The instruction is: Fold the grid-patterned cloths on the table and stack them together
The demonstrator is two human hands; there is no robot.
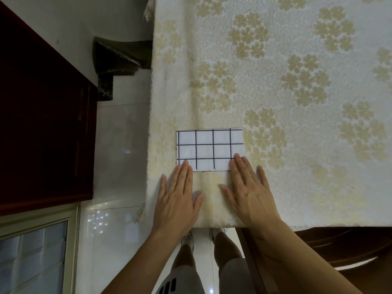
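Head view of a folded grid-patterned cloth (209, 150) lying flat on a table covered by a cream floral tablecloth (297, 102). The cloth, white with black lines, forms a rectangle near the table's left edge and toward its near edge; layered edges show along its left side, so it appears to be a folded stack, though the number of layers cannot be told.

Left hand (178, 196): palm down and flat, fingers straight and close together with the thumb held out, fingertips resting on the near left corner of the cloth. It grips nothing.

Right hand (249, 187): palm down and flat, fingers straight and slightly spread, thumb pointing toward the left hand. The tips of 2 or 3 fingers cover the near right corner of the cloth; the little finger lies on the tablecloth just right of the cloth. It grips nothing.

Between the 2 hands, the cloth's near edge is exposed and runs straight.

Left of the table: pale tiled floor (118, 145) and a dark red-brown cabinet (42, 124). Below the table's near edge: the person's legs (222, 262), and a dark wooden chair (328, 245) to the right.
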